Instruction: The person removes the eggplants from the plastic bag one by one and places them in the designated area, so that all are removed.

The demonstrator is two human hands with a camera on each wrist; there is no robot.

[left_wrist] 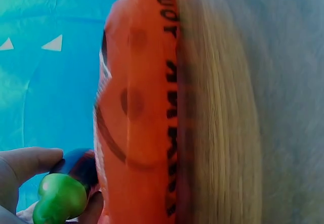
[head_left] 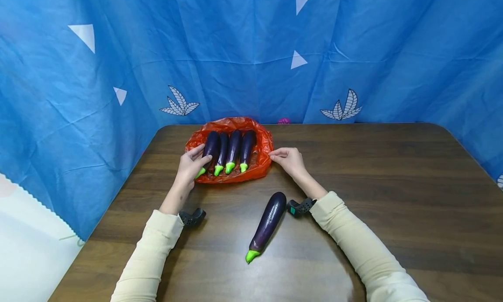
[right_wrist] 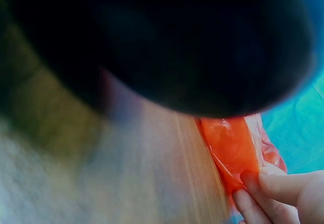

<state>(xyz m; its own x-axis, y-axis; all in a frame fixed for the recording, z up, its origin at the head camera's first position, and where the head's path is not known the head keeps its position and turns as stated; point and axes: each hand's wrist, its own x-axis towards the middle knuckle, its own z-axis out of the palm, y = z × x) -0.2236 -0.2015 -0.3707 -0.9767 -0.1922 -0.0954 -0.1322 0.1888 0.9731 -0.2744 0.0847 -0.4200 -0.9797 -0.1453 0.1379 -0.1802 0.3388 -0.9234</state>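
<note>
In the head view an orange-red plastic bag [head_left: 259, 171] lies spread open at the far side of the table, with several dark purple eggplants [head_left: 233, 145] side by side in it, green stem ends toward me. My left hand [head_left: 190, 166] grips the leftmost eggplant [head_left: 211, 145] at the bag's left edge; its green cap [left_wrist: 61, 196] pokes out between thumb and fingers in the left wrist view. At the bag's right rim my right hand [head_left: 290, 161] pinches the plastic between thumb and fingers, also visible in the right wrist view. Another eggplant [head_left: 268, 223] lies on the table between my forearms.
The brown wooden table [head_left: 393, 184] extends to the right of the bag. Behind it hangs a blue patterned curtain [head_left: 251, 53]. A black wrist mount [head_left: 300, 206] on my right arm sits close beside the loose eggplant's upper end.
</note>
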